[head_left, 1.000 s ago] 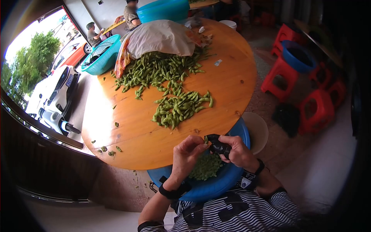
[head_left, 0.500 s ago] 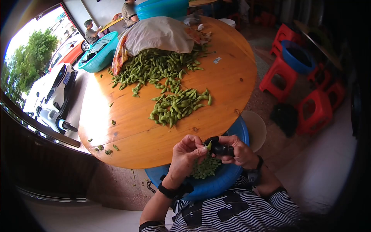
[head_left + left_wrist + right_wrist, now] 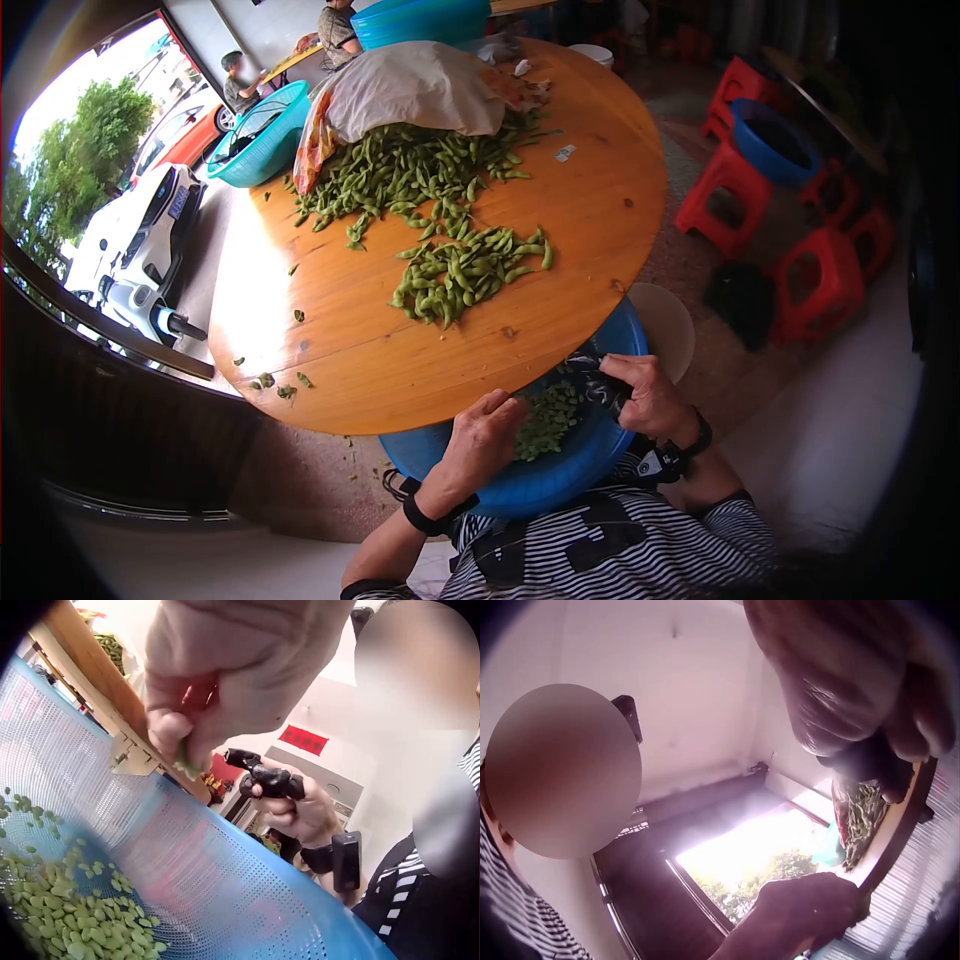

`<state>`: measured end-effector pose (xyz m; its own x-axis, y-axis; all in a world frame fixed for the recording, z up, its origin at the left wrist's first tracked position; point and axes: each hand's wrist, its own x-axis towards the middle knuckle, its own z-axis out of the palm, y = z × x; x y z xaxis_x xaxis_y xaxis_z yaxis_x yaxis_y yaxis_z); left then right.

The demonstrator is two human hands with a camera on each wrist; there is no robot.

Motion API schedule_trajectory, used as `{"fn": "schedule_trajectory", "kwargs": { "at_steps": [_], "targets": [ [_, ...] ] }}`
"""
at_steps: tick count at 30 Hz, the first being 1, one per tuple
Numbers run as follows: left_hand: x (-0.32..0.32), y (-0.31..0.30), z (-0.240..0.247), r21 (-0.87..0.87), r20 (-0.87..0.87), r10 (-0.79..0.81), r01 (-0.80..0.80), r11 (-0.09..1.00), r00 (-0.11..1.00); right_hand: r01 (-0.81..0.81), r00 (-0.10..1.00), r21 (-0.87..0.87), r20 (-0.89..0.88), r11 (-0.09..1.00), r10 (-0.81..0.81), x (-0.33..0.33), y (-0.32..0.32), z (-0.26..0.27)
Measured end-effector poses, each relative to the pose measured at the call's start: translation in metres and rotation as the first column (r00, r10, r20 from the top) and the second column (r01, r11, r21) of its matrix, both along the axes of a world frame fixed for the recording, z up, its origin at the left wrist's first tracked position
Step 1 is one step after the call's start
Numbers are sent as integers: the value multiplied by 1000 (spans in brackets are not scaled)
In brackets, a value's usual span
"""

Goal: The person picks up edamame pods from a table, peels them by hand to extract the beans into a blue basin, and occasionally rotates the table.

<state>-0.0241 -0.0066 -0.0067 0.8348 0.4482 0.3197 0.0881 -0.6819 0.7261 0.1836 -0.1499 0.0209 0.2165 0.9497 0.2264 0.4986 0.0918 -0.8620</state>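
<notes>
The left hand (image 3: 483,442) is held over the near left side of the blue basin (image 3: 400,450). In the left wrist view its thumb and fingers pinch a green pod (image 3: 187,763). To the right, the right hand (image 3: 652,398) has its fingers curled round a black wrapped tool (image 3: 603,388); the left wrist view shows the same tool (image 3: 276,780) apart from the pod. Shelled green beans (image 3: 548,422) lie in the basin beneath and between the hands. Whole pods (image 3: 455,278) are piled on the round wooden table (image 3: 350,370).
A pale cloth (image 3: 415,90) covers part of the larger pod heap. A teal basket (image 3: 262,148) stands at the table's left edge, stacked blue basins (image 3: 420,22) at the back. Red stools (image 3: 820,285) and a pale round container (image 3: 664,335) are on the right.
The hands have drawn apart. My left hand has moved down and left from the tool, its back now turned up; my right hand has shifted a little right, with the tool.
</notes>
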Motion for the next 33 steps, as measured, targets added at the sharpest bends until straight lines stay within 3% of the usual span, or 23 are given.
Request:
{"fn": "schedule_trajectory", "kwargs": {
  "at_steps": [2,5,9,12,14,15,16,17,18,20,21,22,23,24,25,31,33],
  "targets": [
    [-1,1,-7,250,-75,-61,78,965,995,63,997,-5,-34,998,-63,5,-5,-6],
    [1,-8,-8,347,-210,-16,90,933,978,96,995,-16,-21,995,-96,9,-10,-14],
    [8,-11,-10,348,-242,7,80,934,970,108,993,-6,-56,994,-109,5,-10,-21],
    [13,-11,-8,197,-178,11,25,980,984,84,989,-35,-122,996,-88,-1,-6,-27],
    [25,-11,4,-173,-86,-70,54,983,994,62,990,127,-136,990,-44,-9,4,-22],
    [33,-15,8,-168,-85,-65,50,985,994,61,978,147,-206,987,-30,-10,6,-27],
    [43,-22,10,-415,-8,-80,69,907,997,56,978,152,-206,987,-23,-10,8,-27],
    [52,-29,10,-632,72,-73,102,768,995,184,957,152,-254,971,-141,-8,10,-27],
    [59,-28,1,-634,117,-118,165,756,986,308,919,146,-302,940,-254,-6,11,-27],
    [71,-28,21,-430,109,-179,208,878,978,455,814,-18,-396,890,-424,14,-1,-8],
    [71,-28,17,-427,110,-172,203,881,979,563,777,125,-417,817,-471,30,-6,-15],
    [71,-25,9,-11,-44,-173,173,985,984,664,745,126,-188,737,-640,50,-16,-13],
    [71,-22,2,410,-186,-104,173,895,977,732,664,145,66,665,-745,70,-30,-16],
    [67,-18,-2,416,-180,-95,164,894,979,772,581,65,331,632,-744,91,-45,-21],
    [62,-13,-4,453,-242,-83,188,872,967,762,479,246,408,599,-777,107,-55,-41],
    [-7,33,1,510,-392,64,159,845,918,817,371,258,451,516,-812,136,-94,-73],
    [-39,47,3,543,-497,216,108,833,840,819,377,254,437,514,-816,138,-99,-79]
  ]
}}
